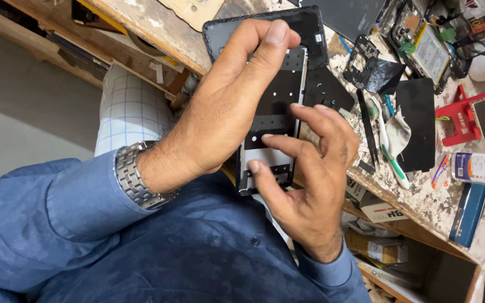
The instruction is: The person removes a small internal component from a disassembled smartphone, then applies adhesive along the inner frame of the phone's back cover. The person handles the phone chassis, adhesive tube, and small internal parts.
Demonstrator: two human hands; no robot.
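Nearest the camera, a blue sleeve and a metal wristwatch (136,177) led to the left hand (220,106), which cradled a stripped phone frame (273,120) from behind, its fingers curled up over the frame's top end and closed on its long sides. The frame hung in the air over the person's lap, just off the workbench's near edge and not resting on the bench at all. The right hand (310,174) met it from below: thumb against the lower end, fingertips (266,136) pressed flat on the dark inner face, so that both hands were clamped on the same piece. To do this well, the pressure seemed best kept light and even, with the left hand bracing the frame so the thin panel would not flex. Open room lay mainly on the lap side; toward the bench things crowded quickly. Just past the frame, at the near edge, lay a black phone back cover (310,28), then tweezers (367,132) and a white toothbrush (391,154) beside a dark rectangular panel (416,123). Farther in, an opened phone body (425,47) and a red holder (458,120) sat toward the far right corner, leaving little bare worktop (422,196).
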